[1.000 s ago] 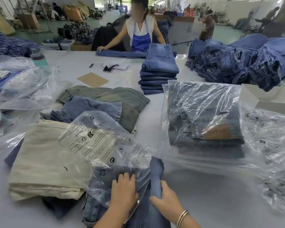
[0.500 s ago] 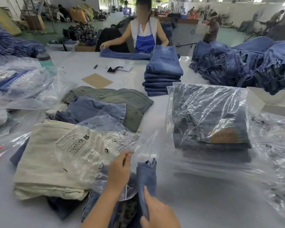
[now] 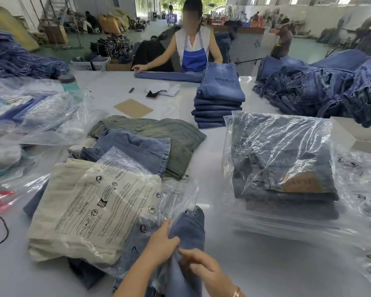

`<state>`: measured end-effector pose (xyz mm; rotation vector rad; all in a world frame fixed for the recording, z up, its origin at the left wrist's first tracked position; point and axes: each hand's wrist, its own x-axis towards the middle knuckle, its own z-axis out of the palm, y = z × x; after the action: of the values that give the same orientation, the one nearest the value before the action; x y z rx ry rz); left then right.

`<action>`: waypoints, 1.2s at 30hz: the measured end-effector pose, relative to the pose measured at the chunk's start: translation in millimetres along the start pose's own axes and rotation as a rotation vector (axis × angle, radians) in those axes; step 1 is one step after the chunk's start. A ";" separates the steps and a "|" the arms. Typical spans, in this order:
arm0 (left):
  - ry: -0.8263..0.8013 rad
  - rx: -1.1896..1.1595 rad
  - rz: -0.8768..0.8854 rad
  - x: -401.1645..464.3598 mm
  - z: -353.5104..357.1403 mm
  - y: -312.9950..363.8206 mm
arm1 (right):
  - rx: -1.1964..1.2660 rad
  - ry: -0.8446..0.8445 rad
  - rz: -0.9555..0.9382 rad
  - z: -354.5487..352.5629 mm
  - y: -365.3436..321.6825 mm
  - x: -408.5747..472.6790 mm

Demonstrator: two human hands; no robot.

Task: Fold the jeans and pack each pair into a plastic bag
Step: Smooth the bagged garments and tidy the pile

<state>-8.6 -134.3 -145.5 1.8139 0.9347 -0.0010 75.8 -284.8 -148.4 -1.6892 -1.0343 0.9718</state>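
My left hand (image 3: 162, 239) fingers (image 3: 169, 240) curl around the folded jeans (image 3: 189, 230) and bag edge; my right hand (image 3: 201, 264) pinches denim. The plastic bag (image 3: 120, 202) trails over the cream stack (image 3: 58, 213). I'd hold its mouth wide and slide squarely.

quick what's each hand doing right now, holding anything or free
Left hand: grip closed on the folded blue jeans and the plastic bag mouth.
Right hand: fingers curled on the same jeans.

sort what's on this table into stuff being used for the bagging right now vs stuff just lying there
In use:
- folded blue denim jeans
- clear printed plastic bag
- left hand
- right hand

Lying about:
- brown cardboard square
- teal water bottle
- black clip
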 end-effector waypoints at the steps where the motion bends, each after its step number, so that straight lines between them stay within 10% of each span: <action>1: -0.013 -0.006 0.010 -0.4 -3.3 0.4 | 0.106 0.093 0.026 -7.1 11.5 -4.3; 4: -0.134 -0.051 0.085 -5.3 -17.0 2.6 | 0.146 0.253 0.104 -28.2 34.8 -1.4; 12: -0.421 -0.387 0.228 -11.2 -43.2 11.2 | -0.028 -0.244 0.243 -53.6 19.5 65.5; 17: -0.225 -0.310 0.161 -2.5 -55.6 6.7 | -0.104 -0.287 0.314 -37.8 20.2 64.3; 22: 0.293 0.324 0.274 3.7 -85.7 7.2 | 0.043 -0.152 0.219 -49.4 -8.9 46.6; 26: 0.250 0.619 0.308 6.2 -89.0 12.1 | 0.318 -0.156 0.148 -72.9 -41.5 39.2; 33: 0.187 0.198 0.545 7.8 -62.6 41.4 | 0.021 -0.476 0.335 -58.6 -60.5 54.1; 36: 0.084 0.430 0.626 3.8 -62.5 38.9 | 0.167 -0.301 0.325 -61.6 -53.9 61.8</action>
<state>-8.4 -88.2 -88.0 2.4604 0.4023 0.2865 141.5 -232.1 -89.8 -1.6317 -0.8505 1.5182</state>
